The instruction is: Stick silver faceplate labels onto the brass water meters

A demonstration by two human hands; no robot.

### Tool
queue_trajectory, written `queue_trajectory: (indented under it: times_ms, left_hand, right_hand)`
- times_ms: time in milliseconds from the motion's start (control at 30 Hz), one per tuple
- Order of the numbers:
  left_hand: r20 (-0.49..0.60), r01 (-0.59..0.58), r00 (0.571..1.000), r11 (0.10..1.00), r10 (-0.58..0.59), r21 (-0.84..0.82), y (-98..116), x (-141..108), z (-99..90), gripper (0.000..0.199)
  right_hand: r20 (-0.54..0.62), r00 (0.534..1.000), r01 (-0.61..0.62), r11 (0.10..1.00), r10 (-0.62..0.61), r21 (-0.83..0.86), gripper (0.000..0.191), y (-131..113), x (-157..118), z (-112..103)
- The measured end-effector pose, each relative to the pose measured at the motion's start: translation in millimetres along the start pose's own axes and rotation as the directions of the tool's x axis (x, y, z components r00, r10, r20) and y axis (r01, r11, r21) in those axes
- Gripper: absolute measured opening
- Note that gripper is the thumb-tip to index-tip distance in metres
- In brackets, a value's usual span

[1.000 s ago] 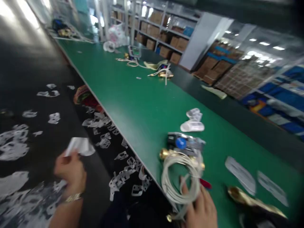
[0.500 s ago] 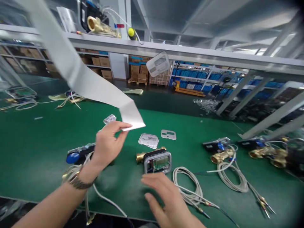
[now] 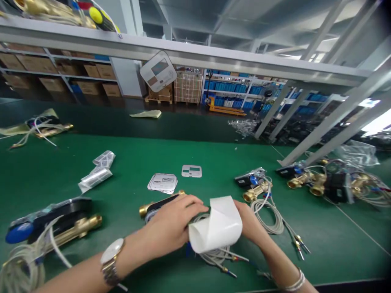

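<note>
A white paper strip [image 3: 218, 228], curled into a loose roll, hangs above coiled grey cables. My right hand [image 3: 249, 219] grips its right edge, the fingertips partly behind the paper. My left hand [image 3: 177, 221] is at the strip's left side, over a meter with brass ends [image 3: 146, 209] that it partly covers; its fingertips are bent, and what they hold is hidden. Behind the hands lie a stack of white labels [image 3: 162, 182] and a single label with cut-outs [image 3: 191, 171].
A crumpled clear strip [image 3: 97, 173] lies at the left, behind a larger meter [image 3: 61, 219] with cables. More brass meters [image 3: 258, 187] stand at the right. A label [image 3: 158, 72] hangs from the overhead shelf [image 3: 195, 53]. Slanted metal posts rise at the right.
The white strip has come down from the upper left and is now curled near the front. My left hand moved right and down; my right hand moved to the paper. The view shifted right.
</note>
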State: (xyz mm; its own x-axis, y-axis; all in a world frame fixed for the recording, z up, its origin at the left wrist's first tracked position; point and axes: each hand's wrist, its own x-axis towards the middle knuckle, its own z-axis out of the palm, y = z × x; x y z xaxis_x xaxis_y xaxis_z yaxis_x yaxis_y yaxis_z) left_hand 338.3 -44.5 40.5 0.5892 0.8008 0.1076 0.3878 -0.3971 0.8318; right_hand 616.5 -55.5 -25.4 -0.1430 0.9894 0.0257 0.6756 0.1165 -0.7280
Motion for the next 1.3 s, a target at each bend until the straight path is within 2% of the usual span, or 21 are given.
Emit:
queue_trajectory:
  times_ms: [100,200,267,300,367,400,433,500,600,733,900,967,1033,1167,1300]
  left_hand:
    - [0.031,0.045,0.998,0.978,-0.052,0.204,-4.3,-14.1,-15.1,0.038]
    - [0.079,0.017,0.996,0.943,-0.045,0.333,-1.8,-13.9,-14.6,0.042]
    - [0.148,-0.056,0.989,0.937,0.005,0.345,6.4,-7.6,-1.5,0.045]
    - [0.184,-0.086,0.983,0.936,0.023,0.341,11.5,-3.7,9.1,0.047]
    - [0.232,-0.11,0.972,0.937,0.032,0.332,20.2,4.2,36.8,0.055]
    - [0.244,-0.106,0.97,0.936,0.023,0.337,22.5,7.9,52.4,0.059]
    - [0.247,-0.1,0.969,0.931,0.011,0.351,22.7,11.5,68.0,0.063]
    - [0.251,-0.102,0.968,0.909,-0.003,0.403,17.5,18.6,95.6,0.065]
    - [0.236,-0.1,0.972,0.877,-0.015,0.469,3.0,31.4,120.4,0.067]
    - [0.151,-0.041,0.988,0.863,-0.041,0.503,-11.3,61.1,128.7,0.088]
    - [0.058,0.087,0.989,0.843,-0.139,0.531,-30.3,109.8,129.3,0.1]
    - [0.035,0.117,0.987,0.849,-0.157,0.515,-39.2,121.5,127.3,0.108]
    - [0.024,0.129,0.987,0.869,-0.159,0.478,-46.1,127.1,123.2,0.099]
    - [-0.022,0.19,0.981,0.921,-0.194,0.339,-51.9,132.4,112.6,0.05]
    - [-0.132,0.323,0.942,0.941,-0.309,0.098,-53.5,142.0,105.8,0.038]
  right_hand:
    - [0.041,0.998,-0.048,0.996,0.051,-0.072,0.019,17.2,0.6,-20.8]
    - [-0.021,0.995,-0.096,0.978,0.094,-0.185,0.028,24.5,0.8,-62.0]
    - [-0.134,0.98,-0.177,0.951,0.147,-0.255,0.033,27.8,5.8,-93.6]
    - [-0.223,0.958,-0.238,0.93,0.178,-0.281,0.035,30.5,10.3,-107.0]
    - [-0.408,0.888,-0.352,0.884,0.212,-0.308,0.054,39.5,22.5,-123.5]
    - [-0.457,0.862,-0.387,0.869,0.22,-0.31,0.067,45.9,29.3,-126.0]
    - [-0.477,0.849,-0.404,0.861,0.228,-0.308,0.081,53.3,35.9,-125.1]
    - [-0.458,0.856,-0.403,0.865,0.241,-0.297,0.106,69.7,47.4,-117.0]
    - [-0.42,0.868,-0.397,0.878,0.265,-0.266,0.113,93.1,57.8,-105.7]
    - [-0.423,0.855,-0.425,0.872,0.299,-0.243,0.106,113.1,62.4,-105.6]
    - [-0.447,0.859,-0.407,0.864,0.251,-0.298,0.148,120.2,63.4,-97.2]
    - [-0.482,0.847,-0.401,0.865,0.224,-0.303,0.15,120.7,65.3,-91.6]
    - [-0.527,0.827,-0.395,0.87,0.197,-0.295,0.142,120.9,69.0,-88.5]
    - [-0.57,0.811,-0.337,0.9,0.129,-0.277,0.124,121.6,79.9,-88.5]
    - [-0.599,0.794,-0.29,0.931,0.104,-0.222,0.124,125.9,88.0,-87.2]
